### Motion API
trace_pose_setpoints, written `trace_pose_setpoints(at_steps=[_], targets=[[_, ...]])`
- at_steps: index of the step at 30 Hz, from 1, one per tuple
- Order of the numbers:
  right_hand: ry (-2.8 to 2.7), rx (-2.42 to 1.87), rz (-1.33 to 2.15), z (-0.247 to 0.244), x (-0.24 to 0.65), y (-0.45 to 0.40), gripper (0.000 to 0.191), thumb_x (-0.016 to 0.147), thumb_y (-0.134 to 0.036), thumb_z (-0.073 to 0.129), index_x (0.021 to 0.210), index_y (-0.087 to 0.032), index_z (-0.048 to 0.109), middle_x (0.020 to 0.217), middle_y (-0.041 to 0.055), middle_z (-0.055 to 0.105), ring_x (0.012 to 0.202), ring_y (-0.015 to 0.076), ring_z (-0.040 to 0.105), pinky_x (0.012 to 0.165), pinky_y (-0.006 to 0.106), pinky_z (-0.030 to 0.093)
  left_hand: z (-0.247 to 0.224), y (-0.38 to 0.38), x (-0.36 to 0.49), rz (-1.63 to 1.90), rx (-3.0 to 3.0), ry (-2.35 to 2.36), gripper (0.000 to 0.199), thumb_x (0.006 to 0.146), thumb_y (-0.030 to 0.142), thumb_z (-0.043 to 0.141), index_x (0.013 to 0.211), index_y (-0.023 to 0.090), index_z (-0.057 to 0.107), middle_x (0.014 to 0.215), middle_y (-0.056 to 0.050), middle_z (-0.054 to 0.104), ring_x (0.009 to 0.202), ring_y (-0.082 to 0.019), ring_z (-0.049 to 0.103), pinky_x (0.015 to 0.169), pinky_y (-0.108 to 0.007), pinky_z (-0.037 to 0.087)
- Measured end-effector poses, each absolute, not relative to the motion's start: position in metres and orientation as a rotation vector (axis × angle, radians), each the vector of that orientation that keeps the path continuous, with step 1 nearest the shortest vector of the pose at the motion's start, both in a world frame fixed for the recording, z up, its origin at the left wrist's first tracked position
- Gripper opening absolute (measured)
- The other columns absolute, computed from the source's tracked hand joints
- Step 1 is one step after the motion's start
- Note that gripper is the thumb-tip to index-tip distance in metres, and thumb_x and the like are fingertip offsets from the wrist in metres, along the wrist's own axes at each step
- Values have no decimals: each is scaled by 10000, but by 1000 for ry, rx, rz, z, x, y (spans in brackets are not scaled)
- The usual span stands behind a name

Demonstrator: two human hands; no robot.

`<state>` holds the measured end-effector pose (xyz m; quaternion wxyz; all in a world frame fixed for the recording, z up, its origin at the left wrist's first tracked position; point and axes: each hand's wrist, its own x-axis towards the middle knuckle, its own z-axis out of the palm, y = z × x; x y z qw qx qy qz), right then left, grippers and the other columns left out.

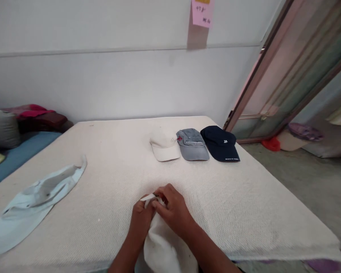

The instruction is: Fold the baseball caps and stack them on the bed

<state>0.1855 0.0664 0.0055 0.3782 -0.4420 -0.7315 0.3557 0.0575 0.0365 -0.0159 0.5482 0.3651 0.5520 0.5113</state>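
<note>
A white cap (161, 242) is between my two hands at the near edge of the table, its crown hanging toward me. My left hand (142, 214) is closed on the left side of its strap (148, 197). From the right, my right hand (172, 206) pinches the strap's other end, where a small dark bit shows between the fingers. The cap's lower part runs out of view at the bottom. Farther back lie a cream cap (165, 146), a grey-blue cap (191, 144) and a navy cap (220, 142), side by side with brims toward me.
A pale blue-white cap (36, 204) lies with its inside showing on the left of the cloth-covered table (110, 182). Behind is a white wall with a pink note (201, 14). A sliding door (287, 64) stands at right; a grey cushion (2, 129) is at far left.
</note>
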Motion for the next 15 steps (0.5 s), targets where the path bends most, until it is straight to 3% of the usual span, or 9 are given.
trace_pose_setpoints(at_steps=[8,15], targets=[[-2078,-1105,757,-2,192,68,173,865,-174,468,1010,-197,559,934,59,524,821,157,515,730,293,419,-13,36,64,1200,1041,1358,195,789,326,552,842,164,647,738,-20,630,724,-171,541,658,-257,417],[-2123,-1198,578,-7,188,68,133,861,-154,430,758,-168,514,772,35,496,661,135,463,591,266,349,-16,32,68,1191,1070,1392,201,797,344,548,702,169,573,627,19,502,588,-128,432,547,-235,360]])
